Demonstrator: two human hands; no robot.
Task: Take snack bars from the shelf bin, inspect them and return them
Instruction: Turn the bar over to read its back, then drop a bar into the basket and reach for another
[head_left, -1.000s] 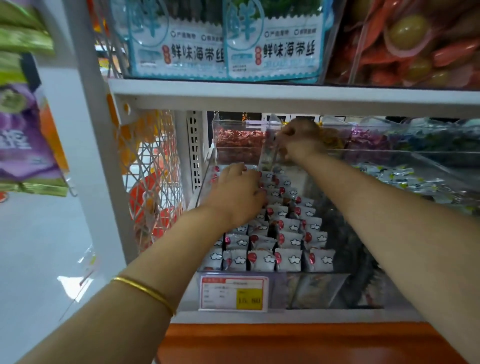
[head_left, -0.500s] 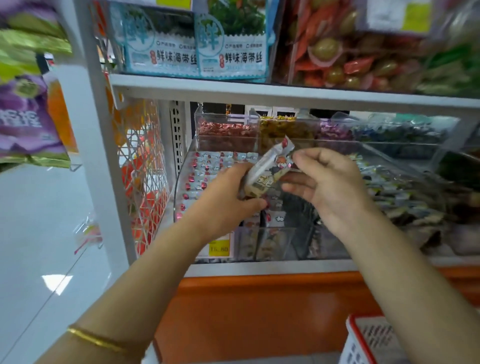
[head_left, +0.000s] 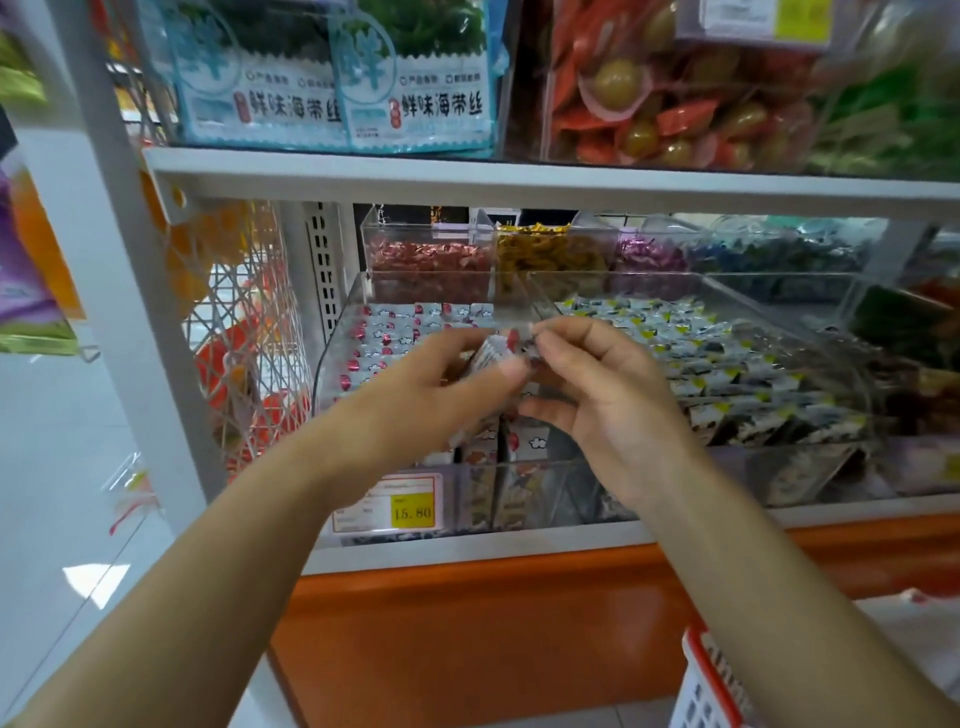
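While both hands meet in front of the shelf, they hold one snack bar (head_left: 496, 354) between them, just above the clear shelf bin (head_left: 327, 415). The left hand (head_left: 436, 397) has its fingers curled round the bar's lower part, thumb pressed on the wrapper. The right hand (head_left: 597, 400) pinches the upper end with thumb and forefinger, and its other fingers are loosely bent. The bar is tilted and blurred, so its print cannot be read. Below it, rows of matching white bars (head_left: 405, 332) with red spots fill the bin. A price tag (head_left: 395, 504) with a yellow patch sits on the bin's front. A red-rimmed white basket (head_left: 706, 680) shows at the lower right.
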